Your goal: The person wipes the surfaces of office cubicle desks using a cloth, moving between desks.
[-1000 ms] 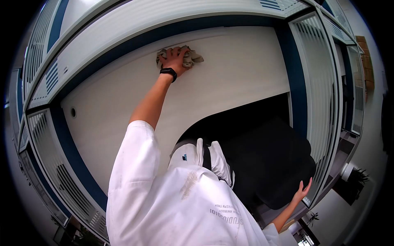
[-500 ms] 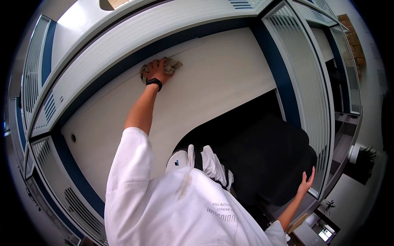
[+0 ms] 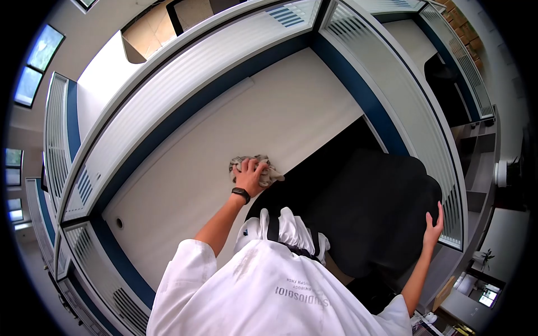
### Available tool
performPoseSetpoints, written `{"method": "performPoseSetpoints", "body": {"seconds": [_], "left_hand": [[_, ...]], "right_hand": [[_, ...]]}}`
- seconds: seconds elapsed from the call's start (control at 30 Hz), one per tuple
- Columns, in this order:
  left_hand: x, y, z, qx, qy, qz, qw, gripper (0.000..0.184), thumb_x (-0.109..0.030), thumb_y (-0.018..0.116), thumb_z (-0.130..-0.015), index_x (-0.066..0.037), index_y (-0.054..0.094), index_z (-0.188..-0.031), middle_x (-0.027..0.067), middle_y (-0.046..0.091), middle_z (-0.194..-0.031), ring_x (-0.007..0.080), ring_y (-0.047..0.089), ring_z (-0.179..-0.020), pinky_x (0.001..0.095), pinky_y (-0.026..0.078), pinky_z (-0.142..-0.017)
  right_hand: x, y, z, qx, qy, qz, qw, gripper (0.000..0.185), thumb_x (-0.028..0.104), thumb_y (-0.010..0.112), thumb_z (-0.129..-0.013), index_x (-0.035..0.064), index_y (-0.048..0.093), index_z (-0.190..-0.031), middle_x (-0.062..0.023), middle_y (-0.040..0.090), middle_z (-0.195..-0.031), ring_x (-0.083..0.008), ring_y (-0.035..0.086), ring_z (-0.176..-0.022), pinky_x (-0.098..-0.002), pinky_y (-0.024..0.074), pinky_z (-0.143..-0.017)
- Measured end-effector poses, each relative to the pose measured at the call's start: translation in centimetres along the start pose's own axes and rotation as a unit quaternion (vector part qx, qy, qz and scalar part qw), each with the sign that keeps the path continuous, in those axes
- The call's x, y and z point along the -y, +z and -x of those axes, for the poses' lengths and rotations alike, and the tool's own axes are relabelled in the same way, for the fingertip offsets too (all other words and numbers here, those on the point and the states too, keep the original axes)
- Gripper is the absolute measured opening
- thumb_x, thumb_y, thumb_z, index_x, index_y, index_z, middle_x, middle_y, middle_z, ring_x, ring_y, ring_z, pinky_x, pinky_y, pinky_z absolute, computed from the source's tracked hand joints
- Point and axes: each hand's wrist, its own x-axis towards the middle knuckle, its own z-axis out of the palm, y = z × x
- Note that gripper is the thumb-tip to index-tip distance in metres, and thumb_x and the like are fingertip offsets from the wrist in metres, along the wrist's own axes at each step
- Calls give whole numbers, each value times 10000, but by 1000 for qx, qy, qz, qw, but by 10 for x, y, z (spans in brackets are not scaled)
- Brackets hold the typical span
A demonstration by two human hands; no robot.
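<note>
My left hand (image 3: 250,178), with a black band on its wrist, presses a crumpled grey-beige cloth (image 3: 272,175) onto the white desktop (image 3: 185,162), close to the desk's curved front edge. Its fingers are bent over the cloth. At the right, my right hand (image 3: 433,225) holds nothing visible. Its fingers are apart, beside the outer edge of a black chair (image 3: 386,207); whether it touches the chair I cannot tell.
Frosted, striped partitions (image 3: 190,73) with blue lower strips (image 3: 358,92) enclose the desk at its back and sides. A round cable hole (image 3: 119,223) is at the desk's left. Grey shelves (image 3: 479,168) and a potted plant (image 3: 486,257) stand beyond the right partition.
My left hand and the cloth have moved from near the desk's back edge to its front edge. My right hand stays open beside the chair. The view has turned and shifted.
</note>
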Motion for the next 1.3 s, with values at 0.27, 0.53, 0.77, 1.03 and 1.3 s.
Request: {"method": "performPoseSetpoints", "body": {"seconds": [0.27, 0.53, 0.77, 1.03, 1.3], "left_hand": [[-16, 18, 12, -24, 43, 11, 999, 660, -391, 793, -605, -288, 490, -1182, 34, 424, -1233, 291, 340, -1222, 639, 250, -922], [11, -2, -77, -68, -120, -1, 991, 650, -328, 787, -642, -293, 475, -1211, 34, 416, -1271, 302, 325, -1240, 656, 263, -920], [70, -36, -177, -70, -247, -7, 966, 697, -472, 747, -682, -299, 417, -1272, 62, 346, -1325, 312, 275, -1270, 657, 217, -948], [82, -31, -189, -69, -230, -58, 969, 736, -492, 741, -677, -299, 390, -1295, 61, 340, -1340, 316, 279, -1265, 631, 218, -962], [46, -22, -154, -44, -92, -13, 995, 666, -413, 786, -633, -275, 482, -1209, 60, 395, -1285, 306, 297, -1257, 630, 224, -966]], "right_hand": [[-5, -1, 1, 0, 5, -10, 1000, 490, 69, 585, -854, 9, 455, -1322, -126, 457, -1372, -248, 382, -1301, -338, 257, -1084], [6, -2, 7, -1, 22, -7, 1000, 497, 76, 588, -854, -2, 448, -1325, -128, 462, -1367, -246, 389, -1295, -339, 261, -1082], [31, -1, 9, -14, 49, 7, 999, 494, 104, 603, -849, 3, 468, -1314, -129, 475, -1354, -244, 411, -1273, -333, 278, -1067], [28, 1, 6, -14, 59, 4, 998, 494, 111, 614, -841, 16, 482, -1307, -128, 491, -1339, -246, 421, -1266, -335, 276, -1068], [47, 4, 6, -28, 76, -21, 997, 489, 90, 617, -824, 19, 494, -1292, -120, 507, -1327, -236, 432, -1265, -328, 284, -1066]]}}
